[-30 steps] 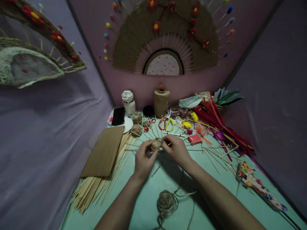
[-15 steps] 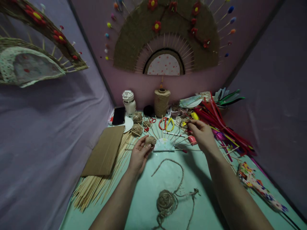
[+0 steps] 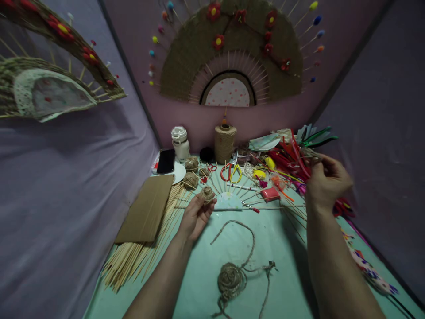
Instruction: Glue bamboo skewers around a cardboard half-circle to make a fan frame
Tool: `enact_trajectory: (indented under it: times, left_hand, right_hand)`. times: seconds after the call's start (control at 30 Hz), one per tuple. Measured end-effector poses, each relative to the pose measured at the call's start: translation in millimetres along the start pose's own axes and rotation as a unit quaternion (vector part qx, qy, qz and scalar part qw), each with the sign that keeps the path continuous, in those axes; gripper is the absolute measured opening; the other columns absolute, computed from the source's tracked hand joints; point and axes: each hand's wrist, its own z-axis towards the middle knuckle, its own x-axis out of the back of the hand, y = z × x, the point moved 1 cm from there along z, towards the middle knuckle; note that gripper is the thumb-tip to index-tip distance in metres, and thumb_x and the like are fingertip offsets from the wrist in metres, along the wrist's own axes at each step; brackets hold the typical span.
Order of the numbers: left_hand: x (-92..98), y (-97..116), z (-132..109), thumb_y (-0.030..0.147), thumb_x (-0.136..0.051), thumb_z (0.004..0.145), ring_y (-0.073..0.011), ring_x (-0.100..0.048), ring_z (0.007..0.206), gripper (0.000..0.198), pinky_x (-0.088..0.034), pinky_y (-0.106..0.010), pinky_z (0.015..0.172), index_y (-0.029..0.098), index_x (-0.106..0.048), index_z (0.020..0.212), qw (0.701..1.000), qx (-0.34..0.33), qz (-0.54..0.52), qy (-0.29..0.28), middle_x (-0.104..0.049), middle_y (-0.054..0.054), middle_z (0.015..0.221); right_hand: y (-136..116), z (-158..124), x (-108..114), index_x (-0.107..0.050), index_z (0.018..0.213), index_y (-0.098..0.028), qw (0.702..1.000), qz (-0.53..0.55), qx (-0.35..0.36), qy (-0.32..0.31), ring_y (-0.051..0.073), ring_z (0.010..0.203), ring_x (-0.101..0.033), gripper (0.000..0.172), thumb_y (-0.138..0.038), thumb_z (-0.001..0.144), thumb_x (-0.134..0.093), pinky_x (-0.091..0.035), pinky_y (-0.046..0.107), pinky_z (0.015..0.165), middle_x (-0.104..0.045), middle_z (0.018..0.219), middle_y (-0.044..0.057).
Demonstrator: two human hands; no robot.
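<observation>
My left hand (image 3: 196, 215) holds a small ball of jute twine (image 3: 208, 194) between thumb and fingers, just left of a pale half-round piece (image 3: 229, 201) with thin sticks fanning out from it. Raised at the right, my right hand (image 3: 328, 182) pinches a loose bunch of twine (image 3: 310, 153) above the red strips. Its fingertips are partly hidden. Nearer to me on the table, a larger ball of twine (image 3: 230, 278) lies with a knotted tail and a curved loose strand.
Bamboo sticks (image 3: 128, 265) and a cardboard sheet (image 3: 146, 208) lie at left. Scissors (image 3: 231, 172), a twine spool (image 3: 225, 144), a white-lidded jar (image 3: 180, 144) and a phone (image 3: 165, 161) stand or lie behind. Red strips (image 3: 285, 157) and a floral-covered glue gun-like object (image 3: 372, 268) are at right.
My right hand has moved right and up with the twine, away from the fan of sticks. My left hand has stayed nearly in place, turning the small ball slightly.
</observation>
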Motion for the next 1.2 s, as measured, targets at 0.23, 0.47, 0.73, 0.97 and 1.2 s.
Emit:
enact_trajectory:
  times: [0.23,0.47,0.73,0.97,1.2]
  left_hand:
    - [3.7,2,5,0.022,-0.064,0.083,-0.0099,-0.062,0.068,0.017,-0.052,-0.016,0.057,0.009,-0.064,0.094,0.996,0.038,-0.076,0.029,-0.068,-0.012,0.095]
    - [6.6,-2,7,0.024,-0.066,0.081,-0.0087,-0.062,0.068,0.022,-0.052,-0.015,0.059,0.01,-0.064,0.098,0.996,0.046,-0.082,0.012,-0.068,-0.011,0.093]
    - [8.9,1,7,0.017,-0.066,0.081,-0.0126,-0.066,0.084,0.016,-0.055,-0.017,0.073,0.01,-0.062,0.096,0.993,0.016,-0.111,0.021,-0.068,-0.012,0.097]
    - [3.1,-3,1,0.025,-0.073,0.077,-0.013,-0.066,0.079,0.027,-0.056,-0.018,0.067,0.013,-0.061,0.097,0.993,0.05,-0.11,0.013,-0.067,-0.007,0.091]
    - [-6.8,-12,-9,0.033,-0.086,0.06,-0.0106,-0.061,0.079,0.056,-0.052,-0.018,0.069,0.019,-0.059,0.108,0.996,0.019,-0.003,-0.092,-0.063,-0.003,0.095]
  right_hand:
    - [-58,13,-53,-0.068,0.085,-0.013,0.967,0.241,-0.036,-0.076,0.013,0.065,-0.065,0.02,-0.028,0.072,-0.071,-0.055,0.035,0.075,-0.068,0.075,0.002]
    - [-103,-5,-167,-0.065,0.09,-0.018,0.932,0.243,0.026,-0.269,0.014,0.08,-0.065,0.011,-0.025,0.083,-0.06,-0.053,0.032,0.08,-0.067,0.085,0.003]
    - [-75,-75,-196,-0.068,0.101,-0.012,0.84,0.024,0.082,-0.536,0.025,0.098,-0.062,0.043,-0.003,0.059,-0.073,-0.044,0.041,0.093,-0.068,0.101,0.013]
    - [-71,-101,-79,-0.068,0.097,-0.02,0.774,0.052,0.056,-0.628,0.019,0.085,-0.064,0.016,-0.023,0.084,-0.059,-0.051,0.033,0.075,-0.069,0.093,0.007]
    - [-79,-123,-21,-0.065,0.093,-0.024,0.769,0.135,0.066,-0.621,0.02,0.094,-0.058,0.011,-0.025,0.083,-0.062,-0.051,0.03,0.069,-0.059,0.101,0.008]
